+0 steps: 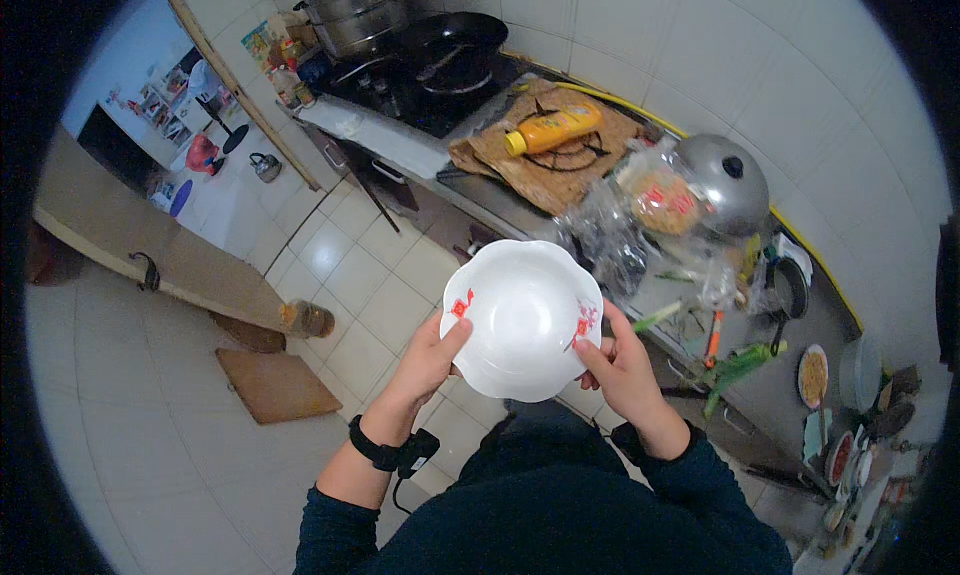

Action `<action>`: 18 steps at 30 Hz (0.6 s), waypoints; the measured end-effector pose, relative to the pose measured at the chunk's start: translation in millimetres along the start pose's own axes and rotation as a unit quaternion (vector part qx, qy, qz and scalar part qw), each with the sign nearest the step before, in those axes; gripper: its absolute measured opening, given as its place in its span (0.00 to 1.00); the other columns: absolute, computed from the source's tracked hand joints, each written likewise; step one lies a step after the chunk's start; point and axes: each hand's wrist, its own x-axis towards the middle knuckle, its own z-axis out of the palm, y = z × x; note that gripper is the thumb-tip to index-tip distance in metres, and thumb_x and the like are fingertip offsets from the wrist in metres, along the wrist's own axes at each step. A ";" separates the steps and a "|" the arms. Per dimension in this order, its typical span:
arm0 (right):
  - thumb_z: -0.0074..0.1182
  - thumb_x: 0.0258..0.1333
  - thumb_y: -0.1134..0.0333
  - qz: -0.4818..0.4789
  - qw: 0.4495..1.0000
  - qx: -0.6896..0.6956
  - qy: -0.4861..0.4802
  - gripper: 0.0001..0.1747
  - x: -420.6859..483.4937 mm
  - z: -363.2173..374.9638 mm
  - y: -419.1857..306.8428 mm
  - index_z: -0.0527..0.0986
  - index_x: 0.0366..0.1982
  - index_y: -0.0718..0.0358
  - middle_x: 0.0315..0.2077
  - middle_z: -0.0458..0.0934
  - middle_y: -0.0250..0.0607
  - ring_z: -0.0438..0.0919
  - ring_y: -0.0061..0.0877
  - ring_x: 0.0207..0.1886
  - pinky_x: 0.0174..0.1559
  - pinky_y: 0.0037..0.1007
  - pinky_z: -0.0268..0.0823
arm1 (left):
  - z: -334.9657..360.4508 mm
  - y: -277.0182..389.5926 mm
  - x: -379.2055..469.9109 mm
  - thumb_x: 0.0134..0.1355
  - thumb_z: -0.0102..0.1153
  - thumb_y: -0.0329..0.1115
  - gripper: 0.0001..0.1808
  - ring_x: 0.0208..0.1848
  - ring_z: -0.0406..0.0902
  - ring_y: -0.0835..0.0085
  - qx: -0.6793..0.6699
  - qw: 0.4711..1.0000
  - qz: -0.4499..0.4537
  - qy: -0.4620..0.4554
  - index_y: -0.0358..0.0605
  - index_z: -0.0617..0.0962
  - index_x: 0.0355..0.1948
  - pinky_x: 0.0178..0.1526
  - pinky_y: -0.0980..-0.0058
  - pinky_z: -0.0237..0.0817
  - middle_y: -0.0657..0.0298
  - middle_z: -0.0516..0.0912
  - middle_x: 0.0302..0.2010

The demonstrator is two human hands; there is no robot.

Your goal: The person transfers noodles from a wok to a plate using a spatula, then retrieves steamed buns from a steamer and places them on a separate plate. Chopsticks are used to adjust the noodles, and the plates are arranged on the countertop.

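A white bowl with a scalloped rim and red floral decoration is held in front of my body, its inside facing up towards the camera. My left hand grips its left edge, the thumb over the rim. On the right edge, my right hand holds it in the same way, with fingers beneath. The inside of the bowl holds nothing visible. Beyond it on the counter are crumpled clear plastic bags and a yellow-capped orange bottle lying on a brown sheet.
A black wok and a steel steamer pot stand on the stove. A domed metal lid, green onions, an orange-handled utensil and a small black pan lie along the counter. A wooden board is at lower left.
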 end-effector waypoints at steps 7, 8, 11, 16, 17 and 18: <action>0.52 0.59 0.70 -0.011 1.000 0.004 -0.020 0.39 125.4 52.6 -6.1 0.45 0.67 0.62 0.27 0.78 0.38 0.74 0.16 0.25 0.29 0.19 0.66 | -96.6 52.4 103.3 0.66 0.47 0.44 0.22 0.32 0.78 0.79 0.066 0.997 -0.037 -0.011 0.41 0.68 0.55 0.27 0.79 0.72 0.63 0.79 0.38; 0.52 0.59 0.70 -0.006 1.000 -0.011 -0.022 0.40 141.4 59.6 -8.2 0.45 0.67 0.62 0.28 0.78 0.38 0.74 0.17 0.26 0.29 0.20 0.66 | -110.3 58.8 118.0 0.67 0.47 0.44 0.22 0.32 0.78 0.79 0.063 0.997 -0.045 -0.013 0.41 0.68 0.55 0.27 0.79 0.72 0.63 0.79 0.38; 0.52 0.59 0.71 0.008 0.998 -0.047 -0.042 0.40 181.7 78.5 -17.3 0.45 0.66 0.66 0.28 0.79 0.39 0.75 0.19 0.28 0.32 0.21 0.68 | -154.8 77.6 158.4 0.65 0.50 0.46 0.26 0.36 0.79 0.76 0.062 0.995 -0.078 -0.025 0.41 0.66 0.58 0.30 0.76 0.74 0.61 0.79 0.42; 0.54 0.58 0.69 0.018 0.996 -0.079 -0.032 0.38 234.5 103.8 -32.7 0.50 0.65 0.67 0.29 0.79 0.37 0.75 0.17 0.30 0.34 0.20 0.67 | -206.8 101.0 229.0 0.65 0.50 0.45 0.25 0.34 0.79 0.74 0.032 0.994 -0.097 -0.030 0.41 0.66 0.58 0.31 0.75 0.75 0.59 0.79 0.42; 0.54 0.58 0.69 0.010 0.997 -0.068 -0.025 0.38 243.4 109.4 -35.2 0.50 0.65 0.67 0.29 0.79 0.37 0.75 0.17 0.30 0.34 0.19 0.67 | -216.2 104.7 247.6 0.65 0.48 0.43 0.23 0.31 0.79 0.74 0.023 0.994 -0.100 -0.035 0.42 0.67 0.57 0.29 0.76 0.74 0.60 0.80 0.40; 0.54 0.58 0.68 0.010 0.997 -0.074 0.004 0.36 253.5 116.4 -37.3 0.53 0.64 0.68 0.28 0.78 0.35 0.73 0.16 0.29 0.34 0.19 0.66 | -225.0 108.1 265.9 0.66 0.47 0.41 0.21 0.28 0.78 0.75 0.015 0.994 -0.101 -0.046 0.42 0.68 0.56 0.28 0.77 0.73 0.60 0.80 0.37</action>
